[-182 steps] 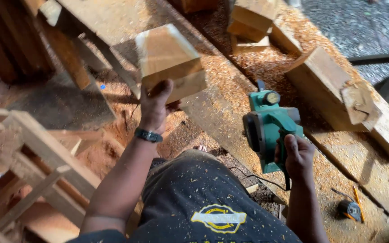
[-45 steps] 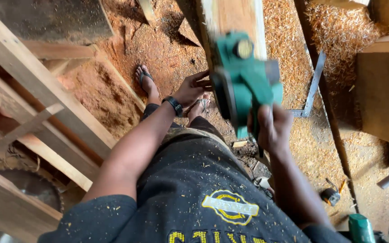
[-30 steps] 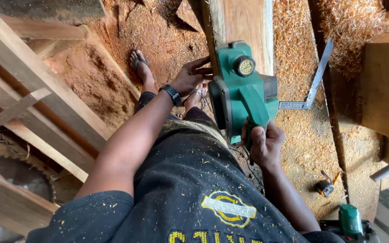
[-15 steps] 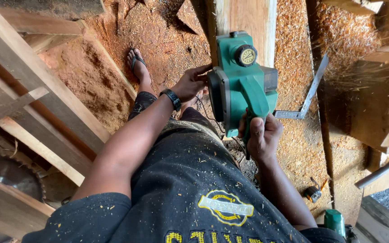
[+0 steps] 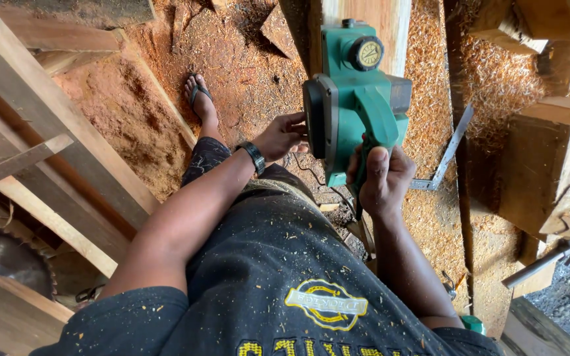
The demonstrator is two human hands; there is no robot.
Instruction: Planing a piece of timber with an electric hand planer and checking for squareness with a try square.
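A right hand point(image 5: 382, 179) grips the rear handle of a green electric planer point(image 5: 354, 92) resting on a pale wooden plank point(image 5: 390, 20).

The left hand point(image 5: 284, 135), fingers loosely curled, touches the planer's side; a metal square point(image 5: 444, 153) lies in sawdust nearby.

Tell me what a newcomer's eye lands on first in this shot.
First, the green electric planer at top centre, sitting on a pale wooden plank, with the right hand wrapped around its handle and the left hand against its side. Then the sawdust heaped to the right of the plank, and a circular saw blade at the lower left edge.
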